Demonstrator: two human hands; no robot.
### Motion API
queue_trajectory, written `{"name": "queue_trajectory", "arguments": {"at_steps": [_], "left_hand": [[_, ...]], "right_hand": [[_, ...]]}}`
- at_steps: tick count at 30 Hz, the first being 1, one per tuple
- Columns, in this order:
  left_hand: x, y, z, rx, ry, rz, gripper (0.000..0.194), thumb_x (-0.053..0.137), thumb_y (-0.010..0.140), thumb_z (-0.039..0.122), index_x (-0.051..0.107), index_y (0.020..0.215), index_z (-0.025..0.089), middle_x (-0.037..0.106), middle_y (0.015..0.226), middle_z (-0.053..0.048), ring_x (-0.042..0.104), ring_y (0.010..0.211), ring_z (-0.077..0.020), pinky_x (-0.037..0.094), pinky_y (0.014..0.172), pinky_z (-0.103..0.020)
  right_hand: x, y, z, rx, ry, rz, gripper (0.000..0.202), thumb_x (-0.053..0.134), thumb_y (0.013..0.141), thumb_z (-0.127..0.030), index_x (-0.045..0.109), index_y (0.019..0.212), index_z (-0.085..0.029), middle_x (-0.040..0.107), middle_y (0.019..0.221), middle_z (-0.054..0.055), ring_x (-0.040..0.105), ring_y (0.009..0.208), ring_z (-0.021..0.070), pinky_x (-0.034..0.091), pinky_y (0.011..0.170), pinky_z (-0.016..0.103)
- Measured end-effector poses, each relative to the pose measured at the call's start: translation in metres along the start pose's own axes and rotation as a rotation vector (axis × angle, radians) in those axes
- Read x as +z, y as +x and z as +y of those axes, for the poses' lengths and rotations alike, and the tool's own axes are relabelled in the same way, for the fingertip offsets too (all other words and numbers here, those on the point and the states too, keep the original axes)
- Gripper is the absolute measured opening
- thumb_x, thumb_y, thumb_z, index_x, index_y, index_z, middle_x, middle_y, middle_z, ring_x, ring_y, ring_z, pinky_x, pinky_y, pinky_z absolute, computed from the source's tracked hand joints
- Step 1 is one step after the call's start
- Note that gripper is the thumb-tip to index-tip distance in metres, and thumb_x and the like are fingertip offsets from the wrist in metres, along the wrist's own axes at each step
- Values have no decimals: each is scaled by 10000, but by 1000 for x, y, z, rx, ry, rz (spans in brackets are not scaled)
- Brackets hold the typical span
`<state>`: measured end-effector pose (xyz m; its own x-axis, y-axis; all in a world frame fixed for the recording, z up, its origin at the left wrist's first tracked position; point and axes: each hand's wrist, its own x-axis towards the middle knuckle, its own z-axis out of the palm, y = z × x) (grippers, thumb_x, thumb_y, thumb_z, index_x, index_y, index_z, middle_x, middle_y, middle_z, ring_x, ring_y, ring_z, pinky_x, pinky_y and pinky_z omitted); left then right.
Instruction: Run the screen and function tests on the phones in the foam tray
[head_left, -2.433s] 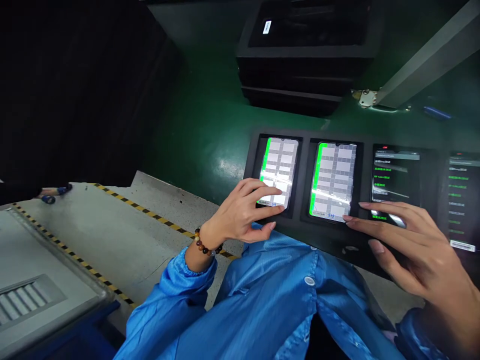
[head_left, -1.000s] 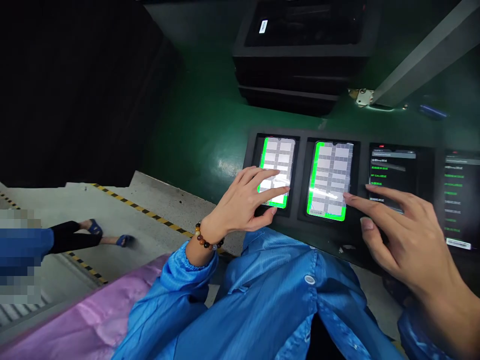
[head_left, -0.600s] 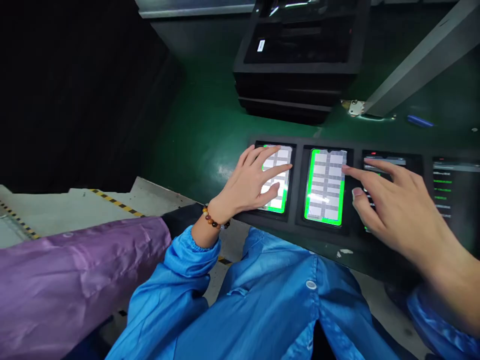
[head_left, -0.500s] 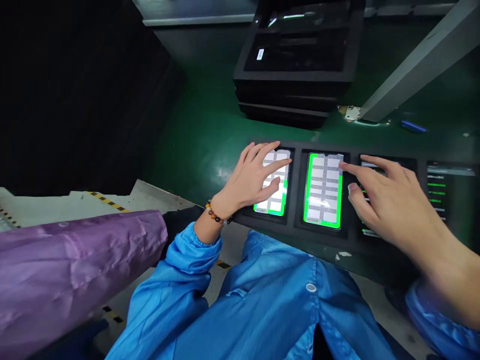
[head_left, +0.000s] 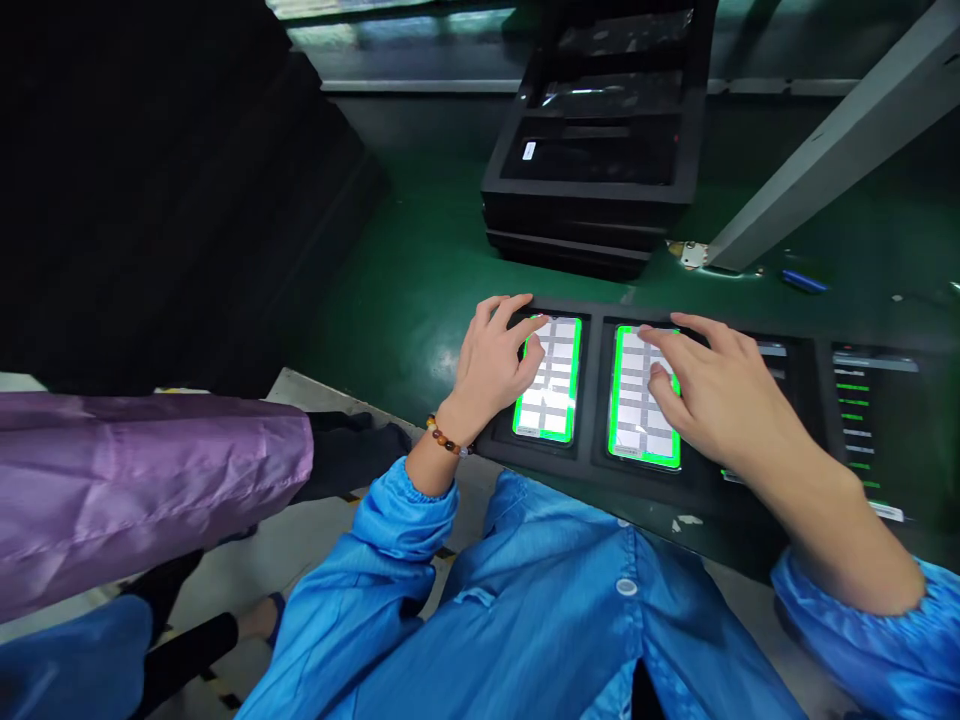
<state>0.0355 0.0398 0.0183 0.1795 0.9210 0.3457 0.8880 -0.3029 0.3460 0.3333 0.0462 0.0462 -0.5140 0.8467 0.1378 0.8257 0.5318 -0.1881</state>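
A black tray lies along the bench edge with several smartphones set in its slots. My left hand rests over the leftmost phone, fingers apart, its index fingertip at the upper part of the lit screen. Over the second phone is my right hand, also with fingers spread; its index finger reaches the top of that screen. Both screens show white blocks with a green border. A third phone is partly hidden behind my right hand. The rightmost phone shows a dark screen with green and white lines.
A stack of black trays stands behind on the green bench. To its right are a slanting grey post and a blue pen-like object. A black curtain hangs left, above a person's purple sleeve.
My left index finger has moved left across the first screen toward its upper left edge. My right index finger has gone from the second screen's right edge to its top middle. The view has shifted slightly.
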Motion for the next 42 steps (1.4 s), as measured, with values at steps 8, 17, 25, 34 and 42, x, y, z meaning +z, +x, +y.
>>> {"name": "queue_trajectory", "arguments": {"at_steps": [8,17,25,34,42], "left_hand": [[-3,-9,-1,-92,8,54,380,517,1109,262,828,1320,202,693,1505,-127,561,1371,-348,576,1159,-576],[-1,-6,-2,-40,-34,36,368,527,1099,280,818,1310,200,672,1530,-146,577,1380,-345,570,1160,-581],[-6,-6,0,106,-16,-98,392,575,1073,304,790,1394,238,599,1630,-135,522,1446,-372,533,1191,-604],[-31,-51,9,228,-71,-130,345,631,1026,292,789,1331,263,625,1646,-109,542,1485,-362,530,1211,-631],[-41,-85,6,399,-122,-126,314,696,925,278,832,1203,326,728,1553,-32,619,1392,-338,541,1207,-619]], "right_hand": [[2,-1,-5,-4,-19,39,526,391,1096,-306,670,1508,-136,794,1345,182,561,1524,380,490,1174,594],[2,-6,6,54,53,27,495,396,1092,-291,683,1480,-180,804,1322,140,541,1550,369,472,1209,601],[6,-25,4,-25,41,35,452,406,1116,-297,671,1462,-176,782,1391,145,589,1492,382,480,1173,594],[5,-78,-13,-162,145,56,521,531,1043,-190,573,1560,-237,779,1413,89,627,1422,384,505,1106,560],[5,-107,-17,-285,240,144,577,651,961,-98,625,1523,-226,851,1142,39,638,1418,376,496,1156,557]]}}
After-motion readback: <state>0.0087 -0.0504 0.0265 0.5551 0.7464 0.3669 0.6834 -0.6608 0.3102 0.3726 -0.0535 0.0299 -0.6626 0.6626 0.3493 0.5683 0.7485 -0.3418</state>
